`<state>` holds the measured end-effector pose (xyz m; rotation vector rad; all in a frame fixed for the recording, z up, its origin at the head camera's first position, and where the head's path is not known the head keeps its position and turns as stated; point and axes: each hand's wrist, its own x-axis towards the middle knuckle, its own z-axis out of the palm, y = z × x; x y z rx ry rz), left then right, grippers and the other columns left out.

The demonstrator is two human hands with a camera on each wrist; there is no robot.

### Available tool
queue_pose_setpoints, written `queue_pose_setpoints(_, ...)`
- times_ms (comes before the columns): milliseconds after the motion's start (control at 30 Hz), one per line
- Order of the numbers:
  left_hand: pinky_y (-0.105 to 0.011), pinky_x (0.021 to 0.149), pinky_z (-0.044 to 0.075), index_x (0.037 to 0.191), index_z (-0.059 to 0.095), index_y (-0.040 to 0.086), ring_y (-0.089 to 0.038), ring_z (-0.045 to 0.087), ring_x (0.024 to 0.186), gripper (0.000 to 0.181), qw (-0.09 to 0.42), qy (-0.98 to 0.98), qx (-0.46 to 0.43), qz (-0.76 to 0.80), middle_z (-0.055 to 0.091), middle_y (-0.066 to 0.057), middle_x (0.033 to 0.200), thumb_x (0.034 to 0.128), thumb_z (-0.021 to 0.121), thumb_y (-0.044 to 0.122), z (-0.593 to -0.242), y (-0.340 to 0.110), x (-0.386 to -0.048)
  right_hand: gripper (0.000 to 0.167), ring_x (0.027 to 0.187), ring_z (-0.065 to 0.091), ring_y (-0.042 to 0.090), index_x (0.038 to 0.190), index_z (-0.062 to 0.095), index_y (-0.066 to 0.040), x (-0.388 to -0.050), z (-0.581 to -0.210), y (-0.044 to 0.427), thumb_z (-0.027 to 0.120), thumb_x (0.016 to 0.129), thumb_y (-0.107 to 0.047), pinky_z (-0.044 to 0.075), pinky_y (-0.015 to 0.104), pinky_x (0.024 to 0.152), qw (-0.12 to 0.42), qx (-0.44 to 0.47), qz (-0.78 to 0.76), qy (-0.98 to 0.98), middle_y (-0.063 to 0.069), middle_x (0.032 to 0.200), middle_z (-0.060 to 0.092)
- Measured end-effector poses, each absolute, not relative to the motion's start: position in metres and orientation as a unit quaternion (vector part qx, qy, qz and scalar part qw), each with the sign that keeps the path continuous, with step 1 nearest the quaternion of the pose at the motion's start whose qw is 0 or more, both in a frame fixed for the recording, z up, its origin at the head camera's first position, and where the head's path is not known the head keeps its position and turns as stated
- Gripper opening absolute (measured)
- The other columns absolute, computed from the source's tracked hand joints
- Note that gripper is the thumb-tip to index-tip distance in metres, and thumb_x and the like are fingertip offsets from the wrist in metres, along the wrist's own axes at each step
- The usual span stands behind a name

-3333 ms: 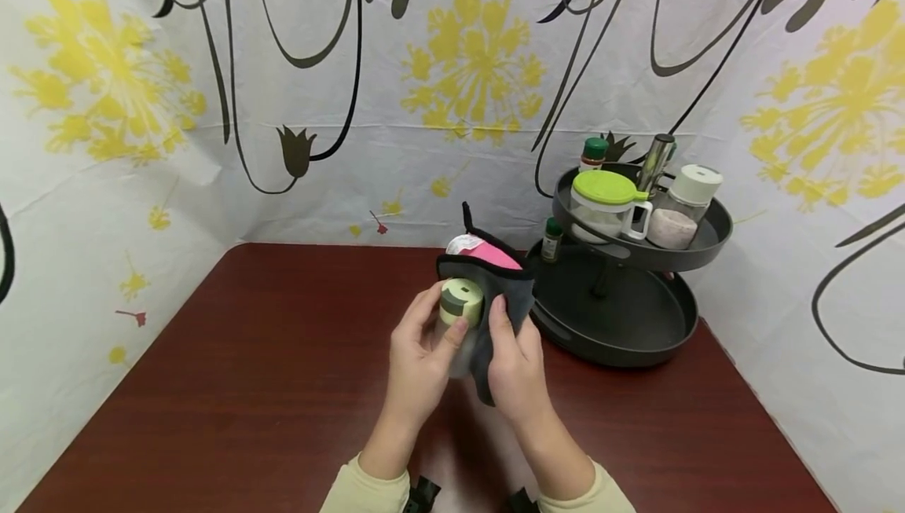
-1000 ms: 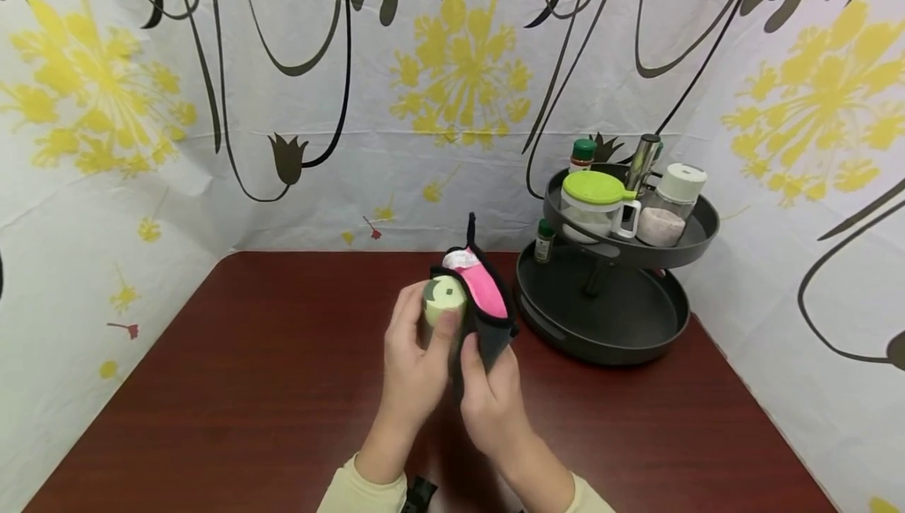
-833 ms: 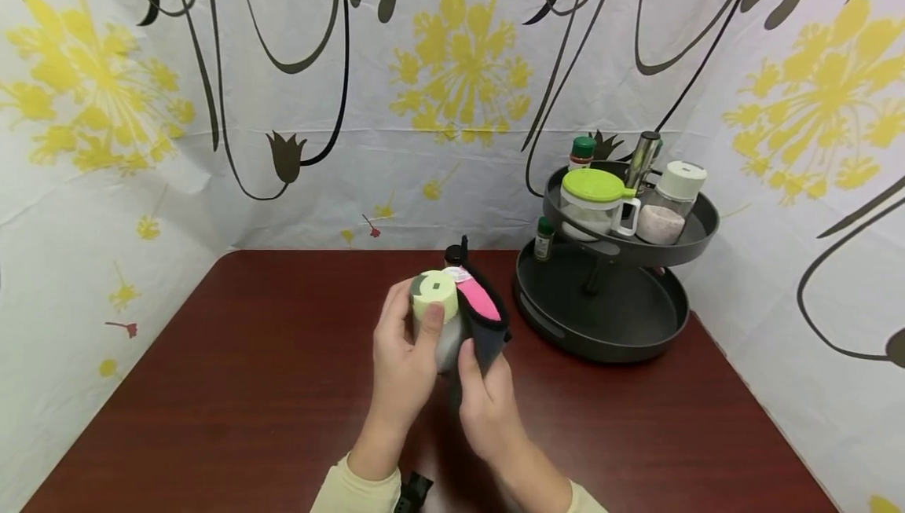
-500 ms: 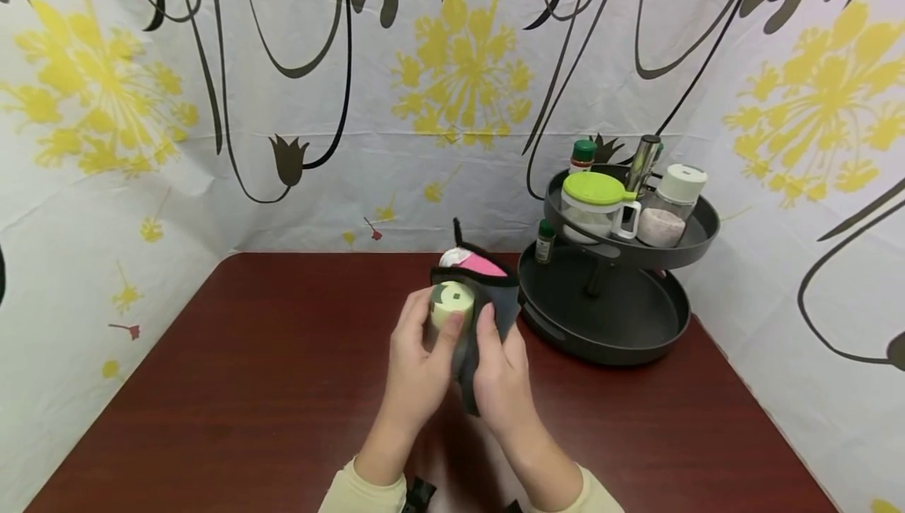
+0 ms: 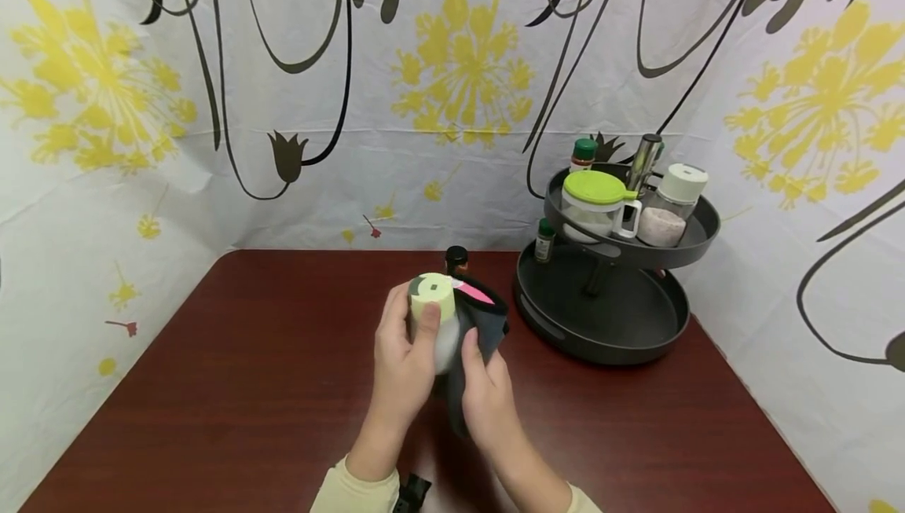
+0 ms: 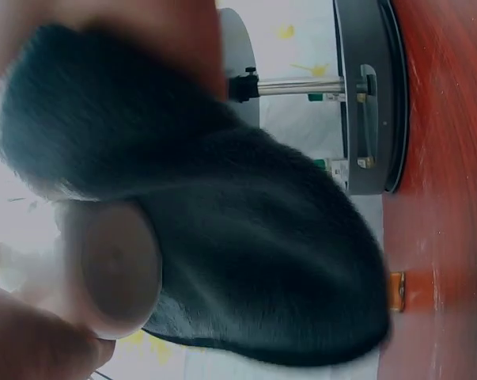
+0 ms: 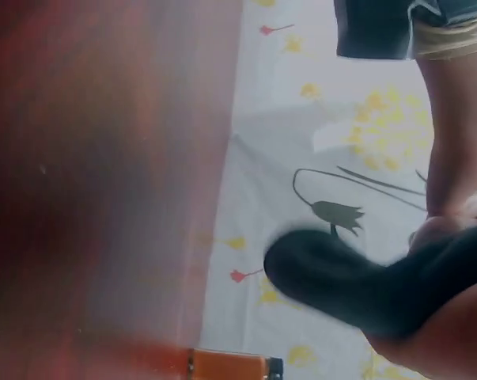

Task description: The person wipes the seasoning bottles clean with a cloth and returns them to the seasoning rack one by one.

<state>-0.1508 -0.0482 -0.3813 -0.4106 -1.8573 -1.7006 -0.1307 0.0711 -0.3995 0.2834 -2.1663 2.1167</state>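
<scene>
My left hand (image 5: 399, 364) grips a jar (image 5: 434, 290) with a pale green cap and a whitish body, tilted above the table. In the left wrist view, the jar's round base (image 6: 121, 261) shows. A dark grey cloth mitt (image 5: 489, 332) with black trim and pink lining is held by my right hand (image 5: 489, 399), thumb in front and fingers behind. The mitt lies against the jar's right side. In the right wrist view, a blurred fold of the mitt (image 7: 333, 277) sticks out past the hand. The right fingertips are hidden.
Behind my hands stands a black-capped bottle (image 5: 456, 258) with orange-brown contents. A two-tier black turntable (image 5: 601, 332) at the right carries a green-lidded jar (image 5: 597, 188), a white-capped jar (image 5: 672, 207) and small green-capped bottles. Patterned white sheeting (image 5: 339, 104) borders the brown table (image 5: 247, 379).
The mitt has swung back and forth against the jar, its opening now turned lower with less pink showing. Both hands sit slightly further left, uncovering the black-capped bottle behind.
</scene>
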Motion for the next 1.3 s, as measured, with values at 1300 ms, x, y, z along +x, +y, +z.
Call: queue_pose_setpoints(1300,-0.022,0.099,0.056,0.134,0.069,0.008,-0.015,0.063,0.118,0.028,0.254,-0.698,-0.178,-0.645,0.065,-0.007,0.133,0.1062,0.066,0.014,-0.381,-0.042,-0.15,0.045,0.139,0.055,0.013,0.158,0.041,-0.008,-0.125,-0.387,0.066,0.038,0.117,-0.027,0.043,0.016,0.114,0.141,0.13,0.7,-0.688,0.01,0.152,0.057)
